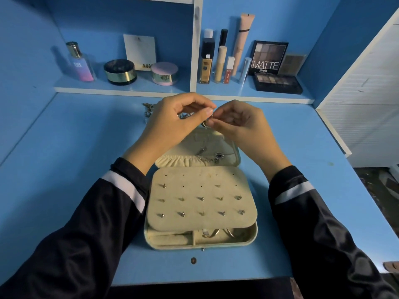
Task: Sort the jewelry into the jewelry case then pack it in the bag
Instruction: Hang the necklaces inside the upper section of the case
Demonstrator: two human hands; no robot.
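Hands (210, 120) above jewelry case (201, 203)

Left of the white shelf divider (195, 50) stand a pink jar (164, 73), a black-and-gold jar (120, 72), a white card (140, 50) behind them and — farthest out — a perfume bottle (79, 62). Right of it: a foundation bottle (207, 61), a tall pink tube (243, 39), then the MATTE palette (267, 58).

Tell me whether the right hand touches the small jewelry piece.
Touching. Head view: the right hand pinches the small jewelry piece at its fingertips; the left hand grips it too.
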